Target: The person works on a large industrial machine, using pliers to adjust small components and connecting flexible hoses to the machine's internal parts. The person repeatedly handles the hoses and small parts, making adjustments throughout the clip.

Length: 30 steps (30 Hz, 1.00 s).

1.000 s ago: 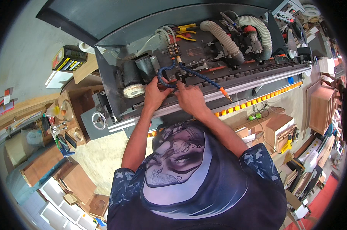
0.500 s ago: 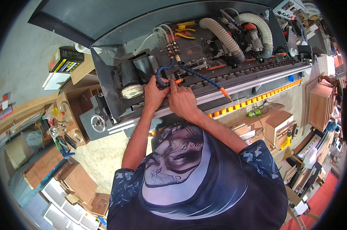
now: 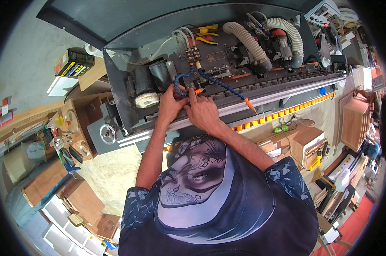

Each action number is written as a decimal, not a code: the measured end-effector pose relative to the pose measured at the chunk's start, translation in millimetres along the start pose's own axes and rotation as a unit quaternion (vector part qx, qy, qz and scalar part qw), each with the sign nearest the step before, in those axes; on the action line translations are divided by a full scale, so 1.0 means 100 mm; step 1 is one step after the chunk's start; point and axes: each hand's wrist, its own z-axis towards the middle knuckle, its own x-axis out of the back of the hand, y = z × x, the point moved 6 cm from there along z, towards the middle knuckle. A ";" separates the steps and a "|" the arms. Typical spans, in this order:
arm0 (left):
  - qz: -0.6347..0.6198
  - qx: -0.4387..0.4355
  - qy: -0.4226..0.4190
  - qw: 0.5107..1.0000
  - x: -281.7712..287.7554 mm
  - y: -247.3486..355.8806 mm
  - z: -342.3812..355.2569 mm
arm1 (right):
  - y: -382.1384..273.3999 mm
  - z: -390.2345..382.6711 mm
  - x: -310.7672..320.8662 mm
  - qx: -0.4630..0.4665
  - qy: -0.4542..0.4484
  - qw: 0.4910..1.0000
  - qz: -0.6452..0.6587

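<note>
My left hand (image 3: 170, 105) is at the left part of a dark machine bed, fingers bent inward beside the curved end of a blue segmented coolant hose (image 3: 177, 84). Close against it lies my right hand (image 3: 203, 112), its index finger reaching forward to small metal parts and the other fingers curled. What the fingertips grip is hidden under the hands. An orange nozzle tip (image 3: 199, 91) shows just beyond the right fingers. A second blue hose (image 3: 222, 86) runs right and ends in an orange nozzle (image 3: 249, 103). A black cylinder with a pale round pad (image 3: 147, 100) stands left of my left hand.
A long metal rail (image 3: 261, 104) with a row of yellow-orange rollers (image 3: 282, 114) crosses in front of me. Pliers with yellow handles (image 3: 207, 40) lie at the back. Ribbed grey hoses (image 3: 248, 40) arch at right. A handwheel (image 3: 108, 134) and wooden cabinets (image 3: 88, 113) are left.
Both hands stay in almost the same place and pose at the blue hose. The whole view has shifted slightly.
</note>
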 end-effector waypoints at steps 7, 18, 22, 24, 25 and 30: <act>0.006 0.004 -0.004 1.000 0.01 0.09 -0.04 | 0.03 -0.01 -0.01 0.008 0.007 1.000 0.003; -0.035 -0.005 0.013 0.999 0.04 -0.03 -0.04 | 0.19 0.05 -0.03 -0.065 0.002 0.993 0.099; -0.028 -0.036 0.075 0.996 0.13 0.05 -0.10 | 0.61 0.21 0.27 -0.086 0.077 0.984 0.138; -0.021 -0.022 0.072 0.997 0.18 0.05 -0.13 | 0.61 0.34 0.46 -0.038 0.079 0.989 0.120; -0.007 -0.008 0.062 0.998 0.20 -0.01 -0.14 | 0.55 0.42 0.54 -0.018 0.055 0.992 0.112; 0.137 0.034 -0.069 0.988 0.10 0.02 -0.09 | -0.01 0.77 0.60 0.200 -0.061 0.976 0.068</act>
